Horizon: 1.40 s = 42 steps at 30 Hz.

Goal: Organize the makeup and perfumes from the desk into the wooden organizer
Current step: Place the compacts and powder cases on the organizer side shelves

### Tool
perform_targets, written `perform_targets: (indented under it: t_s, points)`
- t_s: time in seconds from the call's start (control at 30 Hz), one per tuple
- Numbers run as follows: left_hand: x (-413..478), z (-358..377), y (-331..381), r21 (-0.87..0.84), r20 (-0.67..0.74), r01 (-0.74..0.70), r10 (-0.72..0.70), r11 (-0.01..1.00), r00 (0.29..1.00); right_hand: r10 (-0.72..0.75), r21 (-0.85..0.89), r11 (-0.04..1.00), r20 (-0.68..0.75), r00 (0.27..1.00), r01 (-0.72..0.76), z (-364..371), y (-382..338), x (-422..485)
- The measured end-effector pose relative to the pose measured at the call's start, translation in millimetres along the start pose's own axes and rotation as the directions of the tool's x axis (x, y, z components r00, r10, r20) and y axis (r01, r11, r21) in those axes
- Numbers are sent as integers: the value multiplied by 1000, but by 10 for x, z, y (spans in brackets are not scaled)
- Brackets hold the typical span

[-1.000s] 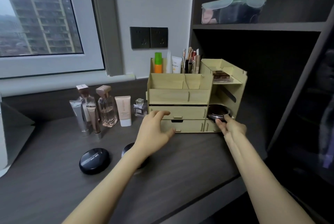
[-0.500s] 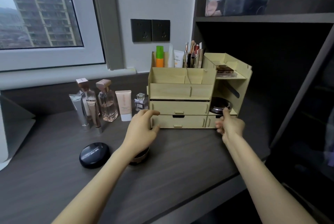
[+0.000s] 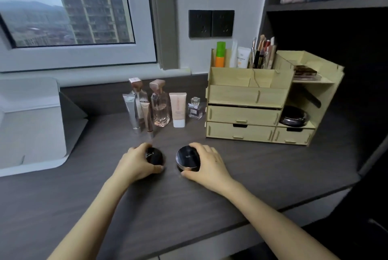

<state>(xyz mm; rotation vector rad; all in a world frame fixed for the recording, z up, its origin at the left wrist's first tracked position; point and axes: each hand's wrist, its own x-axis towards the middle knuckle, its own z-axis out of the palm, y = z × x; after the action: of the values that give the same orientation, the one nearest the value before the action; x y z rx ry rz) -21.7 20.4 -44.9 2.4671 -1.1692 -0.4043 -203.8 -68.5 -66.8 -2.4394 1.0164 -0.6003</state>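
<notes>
A bedroom or dressing corner in a high-rise flat: a dark wood-grain desk point(image 3: 262, 175) under a window point(image 3: 69, 7) facing apartment towers, wall sockets point(image 3: 211, 23) at the far side, dark shelving point(image 3: 325, 5) at right, and a wooden organizer point(image 3: 247, 96) holding cosmetics.

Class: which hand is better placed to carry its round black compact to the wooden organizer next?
Right hand: its gold-rimmed black compact lies nearer the wooden organizer than the left hand's.
</notes>
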Motion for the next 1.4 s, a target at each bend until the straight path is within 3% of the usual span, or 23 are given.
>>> perform_targets:
  t_s: [0.1,0.2,0.27,0.33,0.4,0.43,0.53,0.7,1.03,1.2,1.27,1.33,1.4]
  points:
    - [17,42,-19,-8,-75,-22,22,1000,997,-2,59,998,-113,994,9,-23,27,-61]
    - [5,105,56,-45,-108,-74,68,996,992,116,208,977,-320,940,-49,-258,187,-181]
    - [-20,172,169,-111,-120,-132,118,985,986,213,255,963,-540,814,-83,-523,376,-278]
    - [-45,238,332,-179,-126,-192,171,965,977,285,242,958,-730,622,-155,-812,614,-340]
    - [-68,299,532,-235,-134,-246,219,940,966,353,264,933,-806,476,-246,-1062,847,-348]
    - [-79,328,636,-260,-143,-273,242,926,960,374,271,921,-814,445,-280,-1164,951,-322]
    - [-115,404,935,-299,-163,-349,313,888,936,352,213,919,-821,449,-331,-1373,1184,-174]
    - [-137,493,1237,-327,-173,-426,390,843,904,260,38,926,-784,564,-374,-1510,1325,102]
    - [-99,517,1455,-350,-171,-486,456,801,873,293,11,917,-697,655,-398,-1524,1503,283]
    - [-87,511,1531,-365,-199,-509,468,780,861,306,-102,881,-621,722,-461,-1588,1499,280]
    - [-94,507,1564,-364,-214,-525,480,769,851,235,-135,891,-678,696,-432,-1586,1419,198]
    - [-110,506,1599,-353,-238,-558,504,751,830,127,-115,935,-776,618,-337,-1534,1287,47]
    - [-143,515,1649,-346,-265,-598,536,723,801,182,59,974,-774,606,-218,-1436,1112,-131]
